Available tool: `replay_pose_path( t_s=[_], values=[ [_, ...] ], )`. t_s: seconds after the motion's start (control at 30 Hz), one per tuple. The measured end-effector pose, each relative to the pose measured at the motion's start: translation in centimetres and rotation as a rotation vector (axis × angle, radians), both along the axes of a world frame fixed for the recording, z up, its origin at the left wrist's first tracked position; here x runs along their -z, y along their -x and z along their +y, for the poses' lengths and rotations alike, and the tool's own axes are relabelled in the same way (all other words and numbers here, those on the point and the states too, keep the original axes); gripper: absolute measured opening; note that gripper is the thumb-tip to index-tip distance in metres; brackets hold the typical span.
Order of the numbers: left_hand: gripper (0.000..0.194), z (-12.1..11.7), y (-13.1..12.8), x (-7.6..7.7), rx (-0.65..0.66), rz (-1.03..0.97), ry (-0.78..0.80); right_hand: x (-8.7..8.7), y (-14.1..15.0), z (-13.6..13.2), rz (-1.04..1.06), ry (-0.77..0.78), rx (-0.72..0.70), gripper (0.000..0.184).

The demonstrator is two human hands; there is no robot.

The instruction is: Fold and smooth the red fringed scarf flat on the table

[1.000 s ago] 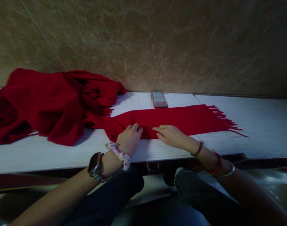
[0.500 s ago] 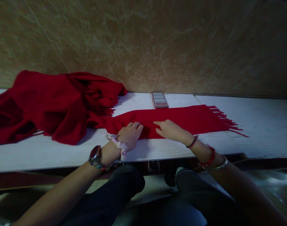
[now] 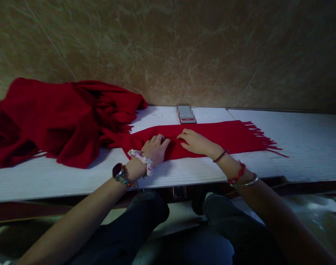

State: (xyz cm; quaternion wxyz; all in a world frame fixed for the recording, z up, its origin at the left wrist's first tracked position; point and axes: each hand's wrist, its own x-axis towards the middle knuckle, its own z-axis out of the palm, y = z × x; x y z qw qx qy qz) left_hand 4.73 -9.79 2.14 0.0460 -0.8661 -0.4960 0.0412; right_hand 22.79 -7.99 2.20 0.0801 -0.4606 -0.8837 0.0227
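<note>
A red fringed scarf (image 3: 220, 134) lies with one folded strip flat along the white table, its fringe pointing right. My left hand (image 3: 154, 150), with a ring and a scrunchie at the wrist, rests palm down on the strip's left part, thumb apart from the other fingers. To its right, my right hand (image 3: 195, 141) touches the middle of the same strip, its fingers slightly bent and the thumb apart. Neither hand grips the cloth. The rest of the red fabric (image 3: 65, 125) sits in a loose crumpled heap on the left, joining the strip.
A small flat case (image 3: 186, 115), partly blurred out, lies behind the strip. The white table (image 3: 308, 147) is narrow and backs onto a brown marbled wall (image 3: 168, 51). My knees are below its front edge, beside a dark object (image 3: 179, 193).
Both hands have slid a little farther from me across the strip. My left fingers are more spread, while my right index finger is less stretched out. The view has shifted slightly.
</note>
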Motion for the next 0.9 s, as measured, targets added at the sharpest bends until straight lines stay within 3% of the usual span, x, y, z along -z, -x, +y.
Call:
replay_pose_path(
  t_s=[0.13, 0.27, 0.37, 0.6, 0.67, 0.83, 0.9],
  values=[
    [0.049, -0.3, -0.7, -0.9, -0.094, 0.063, 0.059, -0.1, 0.1, 0.7, -0.020, -0.012, 0.053, 0.031],
    [0.051, -0.3, -0.9, -1.3, -0.112, 0.109, 0.118, -0.2, 0.7, 1.2, -0.007, -0.024, -0.057, 0.031],
    [0.049, 0.0, -0.4, -0.8, -0.070, 0.077, 0.065, 0.0, 1.3, 1.6, -0.005, 0.003, -0.067, 0.031],
    [0.049, 0.4, 0.4, 0.0, 0.091, 0.054, 0.005, 0.1, 2.0, 2.7, -0.017, -0.038, 0.085, 0.033],
    [0.048, 0.3, 0.4, -0.1, 0.059, 0.056, -0.007, 0.0, 2.1, 3.0, 0.000, -0.047, 0.078, 0.033],
    [0.046, -0.1, 0.6, -0.4, -0.097, 0.070, -0.040, -0.1, 2.6, 3.4, 0.051, 0.010, -0.134, 0.033],
    [0.047, -0.1, 0.7, -0.2, -0.129, 0.073, -0.058, 0.3, 2.9, 3.4, 0.048, 0.002, -0.138, 0.034]
  ],
)
